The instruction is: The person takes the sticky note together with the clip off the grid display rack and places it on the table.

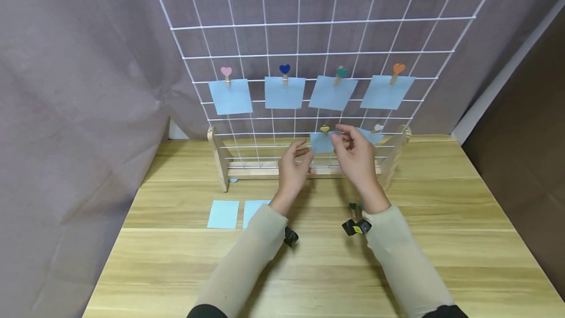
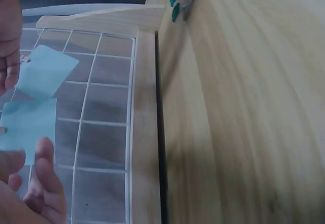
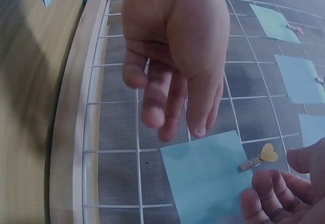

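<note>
A blue paper note (image 3: pixel 205 176) hangs on the white wire grid (image 1: pixel 282 119), held by a small clothespin with a yellow heart (image 3: pixel 268 153). My right hand (image 1: pixel 355 156) is beside this clothespin, thumb and fingers apart with nothing between them. My left hand (image 1: pixel 293 168) is at the note's left side, fingers loosely bent and empty; in the right wrist view its thumb tip is right at the note's edge. Farther right, partly hidden by my right hand, another blue note (image 1: pixel 372 136) hangs from a clothespin with a white heart (image 1: pixel 378 127).
Higher on the grid, several blue notes hang from heart clothespins: pink (image 1: pixel 226 71), dark blue (image 1: pixel 284 69), teal (image 1: pixel 342 72) and orange (image 1: pixel 398 68). Two loose notes (image 1: pixel 223 214) lie on the table at left. Green-heart clothespins (image 2: pixel 175 12) lie near my right wrist. Wooden feet (image 1: pixel 218 161) support the grid.
</note>
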A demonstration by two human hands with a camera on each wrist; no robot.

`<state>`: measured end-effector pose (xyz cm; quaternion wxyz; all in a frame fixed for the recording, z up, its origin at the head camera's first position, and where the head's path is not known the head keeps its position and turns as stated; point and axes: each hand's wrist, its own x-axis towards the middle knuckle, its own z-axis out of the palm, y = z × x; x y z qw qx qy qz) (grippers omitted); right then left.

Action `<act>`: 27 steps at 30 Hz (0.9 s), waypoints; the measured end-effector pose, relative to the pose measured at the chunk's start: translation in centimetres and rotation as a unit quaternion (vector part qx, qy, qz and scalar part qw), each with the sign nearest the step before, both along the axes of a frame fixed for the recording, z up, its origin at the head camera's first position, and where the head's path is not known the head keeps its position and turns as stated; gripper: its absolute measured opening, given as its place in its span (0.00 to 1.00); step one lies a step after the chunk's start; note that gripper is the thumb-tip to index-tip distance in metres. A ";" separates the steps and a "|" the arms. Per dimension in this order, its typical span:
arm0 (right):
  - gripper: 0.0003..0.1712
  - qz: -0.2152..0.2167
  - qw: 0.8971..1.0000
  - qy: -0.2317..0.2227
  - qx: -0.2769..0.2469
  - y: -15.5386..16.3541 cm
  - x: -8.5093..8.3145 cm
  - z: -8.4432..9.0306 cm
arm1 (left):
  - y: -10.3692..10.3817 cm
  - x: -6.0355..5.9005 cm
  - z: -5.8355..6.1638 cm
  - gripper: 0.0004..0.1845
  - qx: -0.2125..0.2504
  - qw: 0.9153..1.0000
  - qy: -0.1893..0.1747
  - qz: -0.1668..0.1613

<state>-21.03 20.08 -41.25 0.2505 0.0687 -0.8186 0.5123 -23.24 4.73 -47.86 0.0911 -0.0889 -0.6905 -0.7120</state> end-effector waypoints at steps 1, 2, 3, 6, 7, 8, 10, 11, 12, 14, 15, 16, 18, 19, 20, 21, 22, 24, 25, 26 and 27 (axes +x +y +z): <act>0.17 0.002 1.000 0.001 0.005 -0.1 -0.1 0.1 | 0.1 -0.1 0.1 0.21 0.001 1.000 0.002 0.004; 0.17 0.004 1.000 0.001 0.008 -0.1 -0.2 0.2 | 0.3 -0.2 0.1 0.21 0.002 1.000 0.003 0.007; 0.18 0.007 1.000 -0.001 0.012 -0.1 -0.3 0.3 | 0.4 -0.2 0.2 0.22 0.003 1.000 0.002 0.010; 0.18 0.013 1.000 -0.009 0.021 -0.2 -0.5 0.5 | 0.7 -0.5 0.2 0.21 0.004 1.000 -0.008 0.015; 0.19 0.017 1.000 -0.013 0.021 -0.2 -0.5 0.5 | 0.8 -0.5 0.2 0.20 0.005 1.000 -0.013 0.017; 0.19 0.022 0.999 -0.018 0.019 -0.3 -0.6 0.5 | 0.9 -0.6 0.2 0.20 0.004 1.000 -0.017 0.019; 0.19 0.028 0.999 -0.024 0.020 -0.4 -0.8 0.6 | 1.0 -0.8 0.2 0.17 0.000 0.999 -0.025 0.025; 0.19 0.030 0.999 -0.027 0.020 -0.4 -0.9 0.6 | 1.1 -0.9 0.1 0.15 -0.003 0.999 -0.026 0.030; 0.19 0.033 0.999 -0.030 0.021 -0.5 -1.0 0.6 | 1.1 -0.9 0.2 0.14 -0.004 0.999 -0.026 0.034; 0.20 0.034 0.998 -0.035 0.030 -0.6 -1.3 0.5 | 1.1 -1.0 0.2 0.12 -0.005 0.999 -0.025 0.042; 0.20 0.032 0.998 -0.037 0.036 -0.6 -1.4 0.5 | 1.2 -1.0 0.3 0.11 -0.004 0.999 -0.025 0.045; 0.20 0.030 0.998 -0.040 0.040 -0.7 -1.5 0.6 | 1.2 -1.1 0.3 0.10 -0.004 0.999 -0.026 0.047; 0.20 0.026 0.998 -0.041 0.048 -0.8 -1.8 0.6 | 1.3 -1.1 0.4 0.10 -0.006 0.998 -0.027 0.048; 0.19 0.025 0.998 -0.040 0.052 -0.8 -1.9 0.6 | 1.4 -1.2 0.5 0.10 -0.007 0.998 -0.029 0.048; 0.19 0.024 0.997 -0.037 0.057 -0.9 -2.0 0.6 | 1.4 -1.2 0.5 0.10 -0.009 0.998 -0.030 0.048; 0.18 0.025 0.997 -0.033 0.061 -1.0 -2.1 0.6 | 1.4 -1.2 0.6 0.10 -0.013 0.998 -0.030 0.049; 0.18 0.024 0.997 -0.027 0.066 -1.1 -2.2 0.6 | 1.4 -1.2 0.6 0.10 -0.016 0.998 -0.030 0.050; 0.17 0.023 0.997 -0.017 0.076 -1.2 -2.3 0.6 | 1.4 -1.2 0.7 0.09 -0.020 0.998 -0.031 0.051; 0.16 0.021 0.997 -0.013 0.080 -1.2 -2.4 0.6 | 1.4 -1.2 0.8 0.08 -0.021 0.998 -0.030 0.051; 0.15 0.018 0.996 -0.009 0.082 -1.2 -2.4 0.6 | 1.4 -1.1 0.8 0.08 -0.022 0.998 -0.030 0.051; 0.15 0.016 0.997 -0.007 0.080 -1.2 -2.4 0.6 | 1.3 -1.0 0.9 0.08 -0.022 0.998 -0.030 0.049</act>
